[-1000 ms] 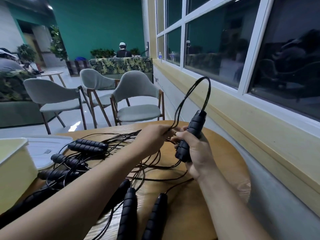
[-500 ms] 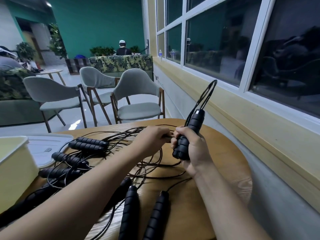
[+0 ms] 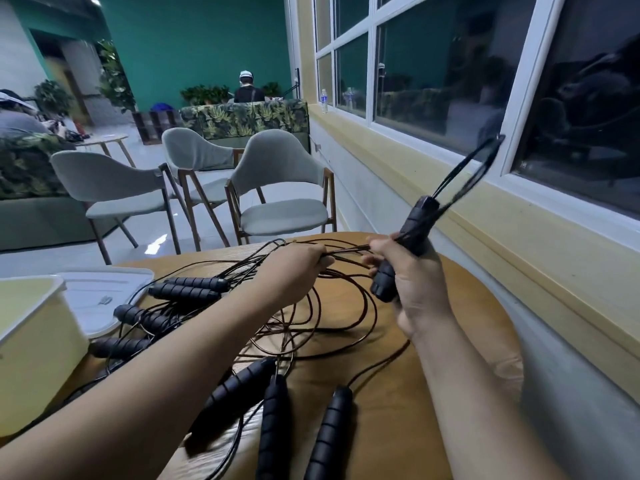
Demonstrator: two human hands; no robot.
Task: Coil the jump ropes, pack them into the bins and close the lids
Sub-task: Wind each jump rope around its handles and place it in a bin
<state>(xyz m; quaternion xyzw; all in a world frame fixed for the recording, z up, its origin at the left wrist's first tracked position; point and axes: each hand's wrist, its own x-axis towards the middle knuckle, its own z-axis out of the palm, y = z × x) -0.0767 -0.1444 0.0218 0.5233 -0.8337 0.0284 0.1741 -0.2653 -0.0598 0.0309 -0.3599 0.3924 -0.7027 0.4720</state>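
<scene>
My right hand point(image 3: 412, 282) grips a black ribbed jump rope handle point(image 3: 410, 237), tilted up to the right, with a loop of thin cord point(image 3: 474, 168) standing out of its top. My left hand point(image 3: 294, 268) pinches the same cord just left of it, over the round wooden table point(image 3: 398, 393). A tangle of dark cords point(image 3: 311, 323) lies under both hands. Several more black handles lie on the table, some at the left point(image 3: 187, 289) and some near me point(image 3: 273, 420). A pale yellow bin point(image 3: 31, 348) stands at the left edge beside its white lid point(image 3: 104, 296).
Grey chairs point(image 3: 277, 188) stand beyond the table's far edge. A yellow window ledge point(image 3: 519, 258) and wall run close along the right. People sit farther back in the room.
My right hand has swung the handle to the right and tilted it further, drawing the cord taut from my left hand. The loop on top has narrowed.
</scene>
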